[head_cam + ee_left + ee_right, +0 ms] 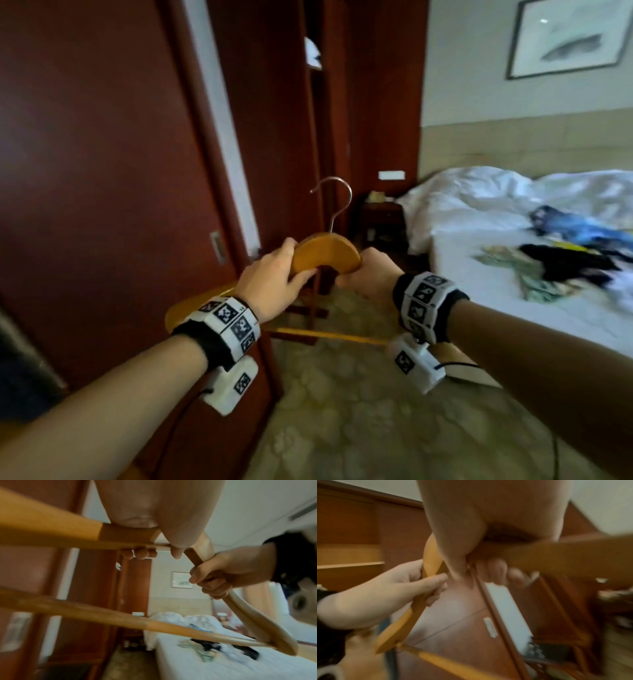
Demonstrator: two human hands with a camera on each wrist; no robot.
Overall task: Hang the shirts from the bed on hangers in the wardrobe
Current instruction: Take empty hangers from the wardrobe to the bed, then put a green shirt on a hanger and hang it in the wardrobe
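Both wrists hide part of one wooden hanger [327,251]; left hand [270,281] and right hand [368,274] each grasp it (bed's [496,291] shirts [561,257] blurred, uncountable).

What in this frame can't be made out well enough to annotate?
- Crumpled clothes on the white bed: motion blur in the head view; number and type unclear.
- Dark red wooden wardrobe: only a narrow gap shows, so rail and contents are hidden.
- Wooden hanger with metal hook: the left hand and right hand cover its shoulders.
- Right wrist view: heavily blurred; the background furniture is unreadable.
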